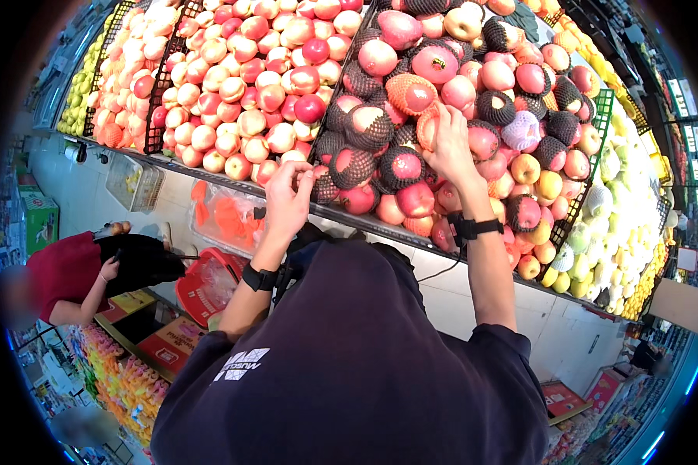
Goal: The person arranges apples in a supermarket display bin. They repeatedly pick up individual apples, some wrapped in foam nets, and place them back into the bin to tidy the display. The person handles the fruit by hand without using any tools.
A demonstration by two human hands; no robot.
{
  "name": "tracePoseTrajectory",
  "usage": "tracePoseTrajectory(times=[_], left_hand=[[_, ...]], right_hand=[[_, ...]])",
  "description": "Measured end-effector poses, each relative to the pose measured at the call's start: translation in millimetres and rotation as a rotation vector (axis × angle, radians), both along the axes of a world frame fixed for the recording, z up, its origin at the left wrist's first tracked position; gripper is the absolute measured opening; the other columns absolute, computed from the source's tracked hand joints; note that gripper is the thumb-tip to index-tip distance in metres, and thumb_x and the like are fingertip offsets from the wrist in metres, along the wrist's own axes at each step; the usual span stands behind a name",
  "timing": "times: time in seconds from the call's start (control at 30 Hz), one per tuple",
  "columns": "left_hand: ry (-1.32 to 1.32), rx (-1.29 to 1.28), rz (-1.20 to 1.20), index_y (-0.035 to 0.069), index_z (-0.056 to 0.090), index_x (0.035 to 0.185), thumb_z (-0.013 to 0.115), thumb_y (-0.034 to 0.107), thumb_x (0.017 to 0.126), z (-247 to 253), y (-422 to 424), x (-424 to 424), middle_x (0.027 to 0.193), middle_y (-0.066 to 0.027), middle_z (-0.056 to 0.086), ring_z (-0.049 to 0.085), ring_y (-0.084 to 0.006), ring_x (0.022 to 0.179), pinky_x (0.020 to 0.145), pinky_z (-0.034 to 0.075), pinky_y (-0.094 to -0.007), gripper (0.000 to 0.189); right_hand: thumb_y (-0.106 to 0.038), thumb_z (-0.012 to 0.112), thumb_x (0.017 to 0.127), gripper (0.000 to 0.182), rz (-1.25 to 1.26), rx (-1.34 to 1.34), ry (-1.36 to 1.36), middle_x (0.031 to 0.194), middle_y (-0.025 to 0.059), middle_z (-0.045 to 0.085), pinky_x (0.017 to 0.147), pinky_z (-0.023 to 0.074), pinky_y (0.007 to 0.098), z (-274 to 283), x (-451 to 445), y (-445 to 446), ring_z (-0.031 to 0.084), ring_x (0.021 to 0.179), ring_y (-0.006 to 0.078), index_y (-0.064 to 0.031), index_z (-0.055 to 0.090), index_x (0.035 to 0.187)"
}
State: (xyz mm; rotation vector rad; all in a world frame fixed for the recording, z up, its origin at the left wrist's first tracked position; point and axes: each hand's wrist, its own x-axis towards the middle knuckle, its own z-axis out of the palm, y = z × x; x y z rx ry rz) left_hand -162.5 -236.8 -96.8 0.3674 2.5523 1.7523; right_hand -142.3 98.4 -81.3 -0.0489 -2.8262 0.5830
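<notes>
My right hand (451, 145) reaches into the pile of red apples, its fingers over an apple in an orange foam net (427, 130). Just left of it is another apple in an orange net (410, 94). My left hand (289, 195) is at the front edge of the display, by the divider between nectarines (238, 167) and apples. Its thumb and fingers are curled close together; whether anything is between them is hidden. An apple in a black foam net (326, 189) lies beside its fingertips. Many apples around wear black nets (369, 127); one wears a lilac net (521, 131).
Black plastic dividers (158, 110) separate the fruit bins. Pale green fruit (611, 221) lies to the right. Below the left edge stand a clear bin with orange nets (224, 212) and a red shopping basket (200, 290). A person in a red top (64, 273) stands at left.
</notes>
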Motion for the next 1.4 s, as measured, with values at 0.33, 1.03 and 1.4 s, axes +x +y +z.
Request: tracePoseTrajectory(times=[0.33, 1.03, 1.4], left_hand=[[0.021, 0.006, -0.088, -0.003, 0.065, 0.099, 0.064, 0.008, 0.094, 5.4, 20.8, -3.4, 0.083, -0.0075, 0.066, 0.061, -0.0127, 0.071, 0.067, 0.051, -0.0277, 0.012], [0.021, -0.050, -0.225, -0.003, 0.064, 0.097, 0.065, 0.008, 0.092, 5.2, 34.1, 4.3, 0.080, -0.0085, 0.063, 0.059, -0.0145, 0.069, 0.064, 0.049, -0.0290, 0.011], [0.121, -0.009, -0.377, -0.003, 0.064, 0.097, 0.064, 0.007, 0.094, 21.0, 62.4, 3.8, 0.085, -0.0101, 0.067, 0.065, -0.0166, 0.075, 0.070, 0.052, -0.0303, 0.010]], right_hand=[[-0.019, 0.084, 0.063, 0.090, 0.000, 0.188, -0.122, 0.129, 0.0235, 0.051, 0.107, 0.0383, 0.0468, 3.8, 3.8, 8.2, 0.051, 0.122, 0.0391, -0.0016, 0.044, 0.141], [-0.018, 0.082, 0.061, 0.087, 0.041, 0.313, -0.100, 0.141, 0.0131, 0.052, 0.119, 0.0149, 0.0632, 5.0, 39.9, 28.5, 0.038, 0.142, 0.0323, -0.0061, 0.046, 0.139], [-0.042, 0.084, 0.057, 0.077, 0.019, 0.295, -0.048, 0.112, 0.0090, 0.063, 0.114, 0.0233, 0.0616, 28.8, 58.5, 28.5, 0.054, 0.117, 0.0281, -0.0076, 0.061, 0.123]])
